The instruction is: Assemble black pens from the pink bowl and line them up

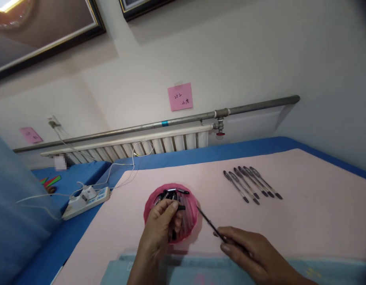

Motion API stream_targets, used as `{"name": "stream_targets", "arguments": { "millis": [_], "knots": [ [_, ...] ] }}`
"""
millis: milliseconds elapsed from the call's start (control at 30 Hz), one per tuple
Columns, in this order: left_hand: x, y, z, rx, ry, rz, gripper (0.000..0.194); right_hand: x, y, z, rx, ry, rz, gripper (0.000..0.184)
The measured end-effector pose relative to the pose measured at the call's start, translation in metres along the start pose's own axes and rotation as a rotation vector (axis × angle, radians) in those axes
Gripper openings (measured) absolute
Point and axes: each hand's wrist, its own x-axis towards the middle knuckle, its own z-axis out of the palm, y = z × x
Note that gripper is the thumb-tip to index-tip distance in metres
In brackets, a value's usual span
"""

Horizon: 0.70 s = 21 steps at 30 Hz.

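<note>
A pink bowl (150,206) full of black pens and caps sits on the pink mat (304,206). My left hand (161,227) reaches into the bowl, its fingers curled around some of the pens there. My right hand (248,249) is to the right of the bowl and pinches a thin black pen (211,225) that points up and left toward the bowl's rim. Several capped pens (251,184) lie side by side in a row further right on the mat.
A blue cloth (230,150) covers the table under the mat. A white power strip (86,200) with cables lies at the left. A radiator (159,144) and pipe run along the wall behind. A light blue towel (183,269) lies at the near edge.
</note>
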Motion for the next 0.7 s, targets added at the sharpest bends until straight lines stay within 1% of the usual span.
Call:
{"name": "stream_targets", "arguments": {
  "millis": [100,167,267,367,533,700],
  "knots": [
    [-0.0025,0.0010,0.0043,-0.088,-0.056,-0.058,0.031,-0.0016,-0.0005,0.0012,-0.052,-0.031,-0.058,0.023],
    [-0.0035,0.0020,0.0045,-0.109,-0.076,-0.063,0.030,-0.0014,-0.0012,0.0007,-0.083,-0.057,-0.076,0.022],
    [-0.0033,0.0020,0.0024,-0.109,-0.087,-0.049,0.029,-0.0002,-0.0026,-0.0007,-0.140,-0.103,-0.085,0.022],
    [-0.0022,0.0007,0.0007,-0.069,-0.102,-0.065,0.028,0.0006,-0.0032,-0.0012,-0.185,-0.143,-0.094,0.023],
    [-0.0028,0.0000,-0.0002,-0.023,-0.150,-0.074,0.028,-0.0002,-0.0005,-0.0011,-0.192,-0.131,-0.114,0.020],
    [-0.0032,0.0012,-0.0031,0.013,-0.160,-0.088,0.027,-0.0005,0.0017,-0.0020,-0.151,-0.120,-0.110,0.020]
  ]
}}
